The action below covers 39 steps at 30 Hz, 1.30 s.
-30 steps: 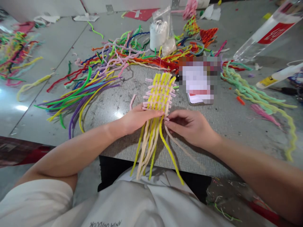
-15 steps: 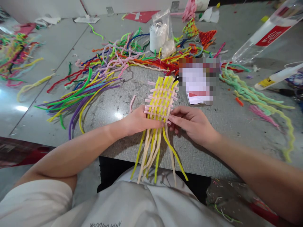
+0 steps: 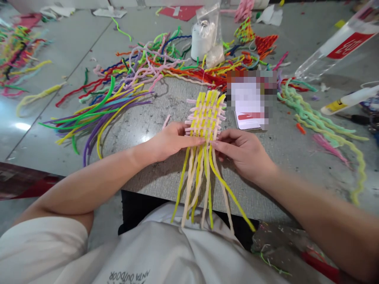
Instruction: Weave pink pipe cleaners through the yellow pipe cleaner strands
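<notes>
A woven mat (image 3: 206, 114) of yellow, cream and pink pipe cleaners lies on the grey table (image 3: 284, 154). Its loose yellow and cream ends (image 3: 201, 185) trail over the near edge toward me. My left hand (image 3: 170, 141) rests on the mat's lower left edge, fingers pressed flat across the strands. My right hand (image 3: 241, 152) pinches the lower right edge, fingertips closed on the end of a pink cross strand.
A heap of coloured pipe cleaners (image 3: 118, 98) spreads at the left and back. A white spool in a plastic bag (image 3: 204, 41), a card (image 3: 248, 118), wavy green strands (image 3: 319, 118), a glue bottle (image 3: 349, 98) and a clear tube (image 3: 334, 47) lie around.
Both hands and the mat sit slightly farther from me and higher on the table. My right hand's fingers have closed in against the mat's lower right edge. The trailing ends have spread.
</notes>
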{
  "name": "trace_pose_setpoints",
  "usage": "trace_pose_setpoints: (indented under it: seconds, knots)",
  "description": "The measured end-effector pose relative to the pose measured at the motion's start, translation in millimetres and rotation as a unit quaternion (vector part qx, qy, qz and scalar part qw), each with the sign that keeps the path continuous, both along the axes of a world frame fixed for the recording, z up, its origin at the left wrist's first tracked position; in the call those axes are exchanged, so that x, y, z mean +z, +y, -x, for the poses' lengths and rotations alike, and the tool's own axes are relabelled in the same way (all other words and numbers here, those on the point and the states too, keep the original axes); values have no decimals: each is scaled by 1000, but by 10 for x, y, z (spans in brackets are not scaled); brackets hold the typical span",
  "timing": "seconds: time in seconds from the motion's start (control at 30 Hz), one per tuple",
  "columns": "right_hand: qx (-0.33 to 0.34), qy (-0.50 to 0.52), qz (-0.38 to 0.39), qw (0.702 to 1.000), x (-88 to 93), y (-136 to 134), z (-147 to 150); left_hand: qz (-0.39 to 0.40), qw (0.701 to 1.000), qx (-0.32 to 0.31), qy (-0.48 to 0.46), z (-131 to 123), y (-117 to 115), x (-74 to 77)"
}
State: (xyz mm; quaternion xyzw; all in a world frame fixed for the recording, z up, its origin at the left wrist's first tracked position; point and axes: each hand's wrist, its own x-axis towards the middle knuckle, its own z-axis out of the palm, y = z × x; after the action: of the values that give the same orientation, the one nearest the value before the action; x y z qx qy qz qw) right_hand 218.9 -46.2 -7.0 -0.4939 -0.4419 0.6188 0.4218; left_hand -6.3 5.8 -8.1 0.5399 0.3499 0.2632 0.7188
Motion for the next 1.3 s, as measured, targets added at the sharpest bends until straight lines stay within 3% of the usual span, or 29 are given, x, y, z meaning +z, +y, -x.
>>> trace_pose_setpoints:
  seconds: [0.17,0.53,1.0,1.3]
  knots:
    - [30,1,30,999,-18,21,-18,1,1000,-1,10,-13,-10,44]
    - [43,-16,-22,999,-27,3,41,20,1000,23,9,-56,-64,70]
    - [54,7,-27,998,-60,27,16,33,998,55,7,-72,-107,47]
    - [83,43,-29,995,-159,51,24,-17,998,46,50,-52,-49,53]
